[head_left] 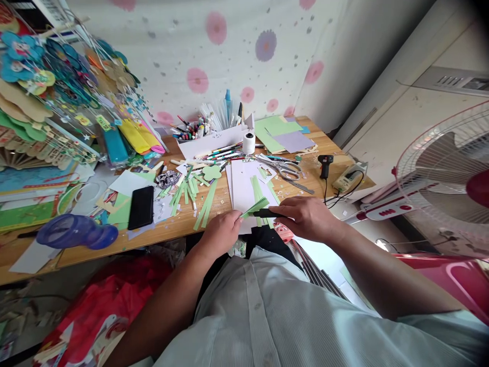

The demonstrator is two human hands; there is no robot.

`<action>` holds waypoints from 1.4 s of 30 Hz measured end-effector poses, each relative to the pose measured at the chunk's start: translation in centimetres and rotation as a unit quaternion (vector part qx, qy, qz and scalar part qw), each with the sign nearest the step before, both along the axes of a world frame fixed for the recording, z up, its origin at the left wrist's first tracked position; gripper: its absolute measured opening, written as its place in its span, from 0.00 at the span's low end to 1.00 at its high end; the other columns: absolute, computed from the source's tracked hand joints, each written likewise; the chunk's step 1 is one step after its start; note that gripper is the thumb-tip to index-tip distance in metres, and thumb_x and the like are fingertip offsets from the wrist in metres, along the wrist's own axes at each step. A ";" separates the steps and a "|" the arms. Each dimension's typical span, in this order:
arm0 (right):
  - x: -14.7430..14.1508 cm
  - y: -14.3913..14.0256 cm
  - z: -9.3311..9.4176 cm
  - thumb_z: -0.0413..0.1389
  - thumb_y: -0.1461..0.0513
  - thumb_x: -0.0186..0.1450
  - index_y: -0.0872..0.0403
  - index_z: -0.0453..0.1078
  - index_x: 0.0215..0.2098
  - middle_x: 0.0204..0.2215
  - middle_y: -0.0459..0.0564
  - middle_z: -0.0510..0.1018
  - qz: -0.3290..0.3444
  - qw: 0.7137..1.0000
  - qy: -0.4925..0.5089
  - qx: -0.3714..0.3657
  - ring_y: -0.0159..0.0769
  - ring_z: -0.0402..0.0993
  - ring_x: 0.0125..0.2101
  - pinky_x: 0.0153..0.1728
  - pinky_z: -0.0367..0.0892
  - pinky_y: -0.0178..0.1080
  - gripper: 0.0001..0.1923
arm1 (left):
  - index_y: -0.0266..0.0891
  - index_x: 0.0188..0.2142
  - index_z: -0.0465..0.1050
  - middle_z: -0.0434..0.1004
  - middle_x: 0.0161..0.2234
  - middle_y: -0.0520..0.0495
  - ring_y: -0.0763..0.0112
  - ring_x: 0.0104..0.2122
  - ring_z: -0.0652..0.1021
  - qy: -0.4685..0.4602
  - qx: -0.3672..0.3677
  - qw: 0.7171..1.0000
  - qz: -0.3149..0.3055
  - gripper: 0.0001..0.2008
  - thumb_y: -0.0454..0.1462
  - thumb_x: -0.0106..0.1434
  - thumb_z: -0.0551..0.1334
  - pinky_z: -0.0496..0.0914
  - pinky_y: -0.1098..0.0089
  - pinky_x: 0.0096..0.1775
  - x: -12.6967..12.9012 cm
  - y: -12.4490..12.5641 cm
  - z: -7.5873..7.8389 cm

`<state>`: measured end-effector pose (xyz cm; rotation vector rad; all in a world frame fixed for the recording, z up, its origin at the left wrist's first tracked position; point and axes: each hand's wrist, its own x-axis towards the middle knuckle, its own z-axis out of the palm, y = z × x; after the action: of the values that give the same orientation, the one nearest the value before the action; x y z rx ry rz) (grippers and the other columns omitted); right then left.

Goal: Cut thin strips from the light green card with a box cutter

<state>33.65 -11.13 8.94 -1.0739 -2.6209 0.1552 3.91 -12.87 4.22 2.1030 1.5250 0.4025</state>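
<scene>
Here, our left hand [222,232] pinches a small fan of green strips [256,205] over the near end of the white paper [242,188], and our right hand [311,219] is closed around a black tool [268,213]. A loose pinch could let the strips slide apart; a skewed push might crease them.

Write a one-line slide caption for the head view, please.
At a cluttered wooden table, the left hand holds green paper while the right hand grips a black tool beside it.
</scene>
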 end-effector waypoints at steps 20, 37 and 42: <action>0.7 -0.1 0.0 0.59 0.55 0.77 0.42 0.84 0.58 0.39 0.52 0.87 -0.020 0.999 0.000 -0.034 0.40 0.81 0.37 0.34 0.62 0.39 0.15 | 0.44 0.41 0.78 0.86 0.42 0.41 0.54 0.44 0.83 0.029 -0.004 0.999 -0.018 0.11 0.38 0.78 0.56 0.68 0.64 0.45 0.2 0.0 -0.2; 5.9 0.9 -0.2 0.60 0.51 0.75 0.44 0.83 0.57 0.42 0.53 0.88 -0.258 0.964 0.048 0.029 0.46 0.82 0.36 0.32 0.65 0.41 0.17 | 0.45 0.36 0.72 0.81 0.36 0.46 0.59 0.38 0.79 -0.057 -0.034 0.998 -0.002 0.12 0.39 0.77 0.55 0.64 0.66 0.40 -0.5 0.0 -0.2; 2.1 0.1 -1.8 0.63 0.38 0.70 0.50 0.78 0.51 0.26 0.47 0.79 -0.300 0.846 0.419 -0.139 0.39 0.71 0.23 0.24 0.66 0.41 0.27 | 0.44 0.30 0.68 0.72 0.27 0.52 0.64 0.30 0.73 -0.149 -0.074 0.986 0.013 0.15 0.44 0.75 0.56 0.62 0.67 0.35 0.0 -0.3 0.7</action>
<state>35.72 -10.99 7.17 -1.4387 -1.4391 0.6933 3.91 -13.14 4.88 1.8179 1.3636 0.5685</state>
